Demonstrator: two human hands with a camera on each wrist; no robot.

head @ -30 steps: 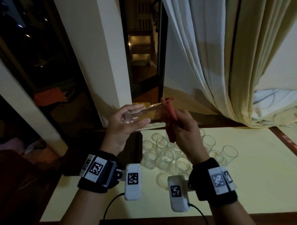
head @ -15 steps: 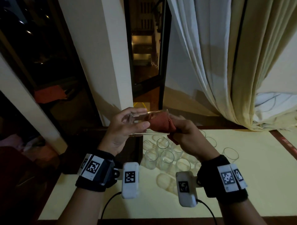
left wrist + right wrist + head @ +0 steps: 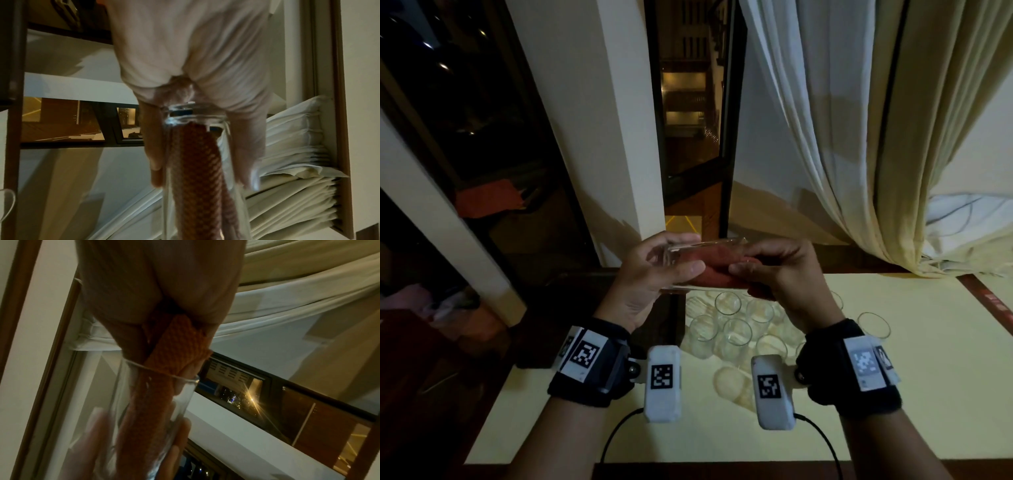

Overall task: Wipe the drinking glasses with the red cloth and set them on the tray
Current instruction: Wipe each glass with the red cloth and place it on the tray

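While the left hand [image 3: 654, 274] grips the glass [image 3: 688, 251] sideways above the table [image 3: 893, 359], the right hand [image 3: 780, 270] pinches the cloth [image 3: 709, 263] stuffed inside. Glass is probably rigid, slippery, breakable: hold round the wall. Cloth is soft.

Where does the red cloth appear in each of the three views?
Head: red waffle-weave cloth at centre, inside the clear held glass.
Left wrist: bottom centre, running up the glass.
Right wrist: centre, entering the glass rim.
Shared landmark: cream curtain.
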